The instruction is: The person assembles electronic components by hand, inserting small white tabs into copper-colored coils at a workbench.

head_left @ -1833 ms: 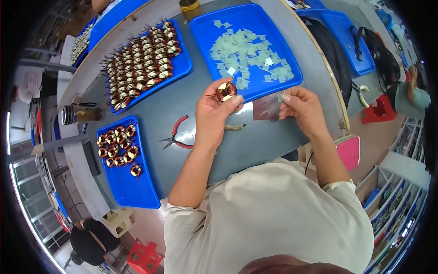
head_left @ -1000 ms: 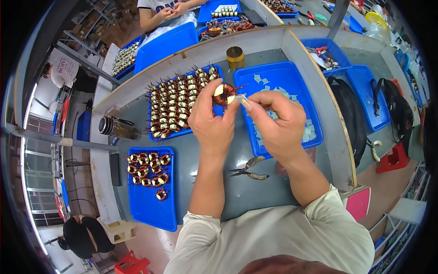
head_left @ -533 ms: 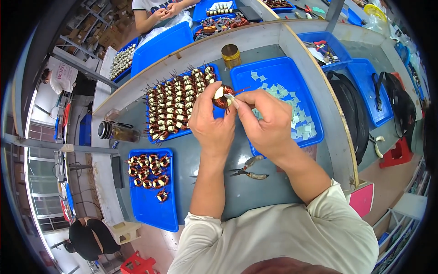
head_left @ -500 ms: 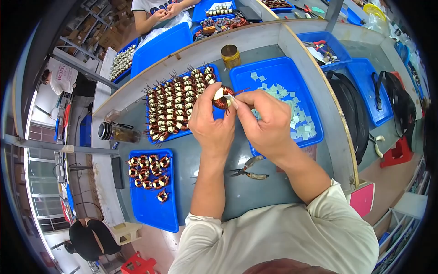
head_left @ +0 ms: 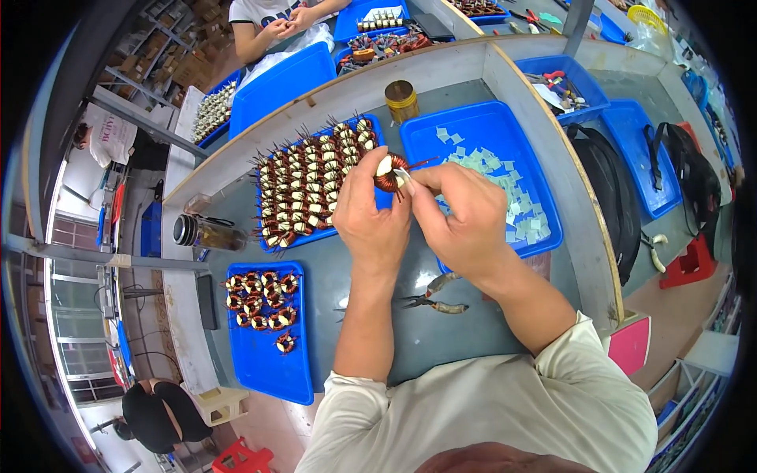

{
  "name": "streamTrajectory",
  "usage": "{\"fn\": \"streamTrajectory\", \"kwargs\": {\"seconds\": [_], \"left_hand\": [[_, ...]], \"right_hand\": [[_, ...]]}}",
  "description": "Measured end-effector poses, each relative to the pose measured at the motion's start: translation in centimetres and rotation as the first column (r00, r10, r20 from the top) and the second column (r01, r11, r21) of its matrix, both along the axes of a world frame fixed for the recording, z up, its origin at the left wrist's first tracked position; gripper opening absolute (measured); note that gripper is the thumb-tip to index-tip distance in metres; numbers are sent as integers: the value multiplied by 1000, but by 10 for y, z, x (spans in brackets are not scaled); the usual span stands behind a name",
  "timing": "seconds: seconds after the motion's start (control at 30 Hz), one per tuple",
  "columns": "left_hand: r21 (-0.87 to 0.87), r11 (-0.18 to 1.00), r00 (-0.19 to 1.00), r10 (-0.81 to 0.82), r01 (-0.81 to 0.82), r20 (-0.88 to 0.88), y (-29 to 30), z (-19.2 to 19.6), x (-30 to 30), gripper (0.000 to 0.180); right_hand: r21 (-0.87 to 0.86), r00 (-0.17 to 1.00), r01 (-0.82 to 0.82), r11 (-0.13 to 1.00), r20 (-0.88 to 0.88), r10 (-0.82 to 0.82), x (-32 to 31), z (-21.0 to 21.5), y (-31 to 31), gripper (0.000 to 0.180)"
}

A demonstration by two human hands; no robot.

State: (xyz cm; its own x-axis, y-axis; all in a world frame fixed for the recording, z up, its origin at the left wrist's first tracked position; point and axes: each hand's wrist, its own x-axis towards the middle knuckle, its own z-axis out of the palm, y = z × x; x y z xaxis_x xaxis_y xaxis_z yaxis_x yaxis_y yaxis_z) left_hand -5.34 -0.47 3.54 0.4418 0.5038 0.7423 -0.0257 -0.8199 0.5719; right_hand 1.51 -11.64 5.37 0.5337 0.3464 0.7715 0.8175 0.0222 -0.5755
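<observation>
Between my hands, above the bench, is a ring-shaped coil [head_left: 385,180] wound with copper-red wire and wrapped in places with pale tape. My left hand [head_left: 371,213] is closed around its left side. My right hand [head_left: 461,213] pinches a small pale piece [head_left: 404,175] against the coil's right side; the fingers partly hide it. Behind my left hand, a blue tray [head_left: 315,238] holds rows of similar coils [head_left: 303,185]. Beyond my right hand, another blue tray [head_left: 430,126] carries many loose pale square pieces [head_left: 512,193].
Pliers [head_left: 434,303] lie on the bench below my wrists. A smaller blue tray [head_left: 272,370] at the left holds several coils. A yellowish jar [head_left: 400,101] stands at the back, a flask [head_left: 206,233] at the left. Wooden partitions [head_left: 560,158] edge the bench. Other people sit nearby.
The view has shifted slightly, moving the whole scene a little to the right and down. Both hands keep their hold at the coil, with only slight finger movement.
</observation>
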Motion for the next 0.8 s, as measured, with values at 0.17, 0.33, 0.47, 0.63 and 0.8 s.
{"fn": "streamTrajectory", "kwargs": {"seconds": [0.17, 0.33, 0.47, 0.63, 0.8], "left_hand": [[61, 998, 1000, 6, -7, 16, -2, 0, 2, 50], [76, 997, 1000, 14, -14, 5, -2, -2, 3, 49], [95, 995, 1000, 9, -9, -2, -1, -6, 3, 50], [123, 992, 999, 35, -30, -40, -1, -8, 3, 51], [157, 987, 997, 46, -36, -60, 1, -12, 5, 52]], "right_hand": [[-3, 998, 19, 1000, 58, -19, -1, 2, -1, 7], [-32, 998, 41, 999, 55, -39, 0, -2, -1, 7], [-57, 999, 33, 998, 13, -32, 0, -8, -1, 6], [-112, 999, 41, 993, 18, -39, 1, -5, -2, 5], [-104, 999, 42, 994, 10, -41, 4, -7, -1, 5]]}}
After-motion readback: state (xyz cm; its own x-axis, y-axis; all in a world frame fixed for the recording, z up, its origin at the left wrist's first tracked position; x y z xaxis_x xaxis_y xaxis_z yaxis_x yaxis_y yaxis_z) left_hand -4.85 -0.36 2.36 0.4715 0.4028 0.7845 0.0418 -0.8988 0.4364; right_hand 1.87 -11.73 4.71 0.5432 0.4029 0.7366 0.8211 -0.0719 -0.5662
